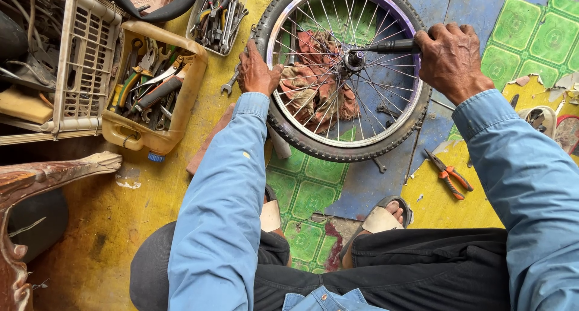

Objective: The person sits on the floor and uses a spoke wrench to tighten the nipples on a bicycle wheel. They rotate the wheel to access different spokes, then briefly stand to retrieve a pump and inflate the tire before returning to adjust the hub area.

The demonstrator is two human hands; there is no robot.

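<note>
A small bicycle wheel (313,143) with a black tyre and silver spokes lies flat on the floor ahead of me. My left hand (256,72) grips its left rim and tyre. My right hand (449,59) is closed on the black handle of a wrench (386,46) whose head sits on the hub axle (354,60) at the wheel's middle. A dirty orange rag (313,91) lies under the spokes. Both my arms wear light blue sleeves.
A cut yellow jug (181,106) full of hand tools stands at left, beside a white plastic crate (84,51). A tray of wrenches (217,15) sits behind it. Orange-handled pliers (447,175) lie right of the wheel, a loose spanner (229,83) left. My sandalled foot (380,217) is below.
</note>
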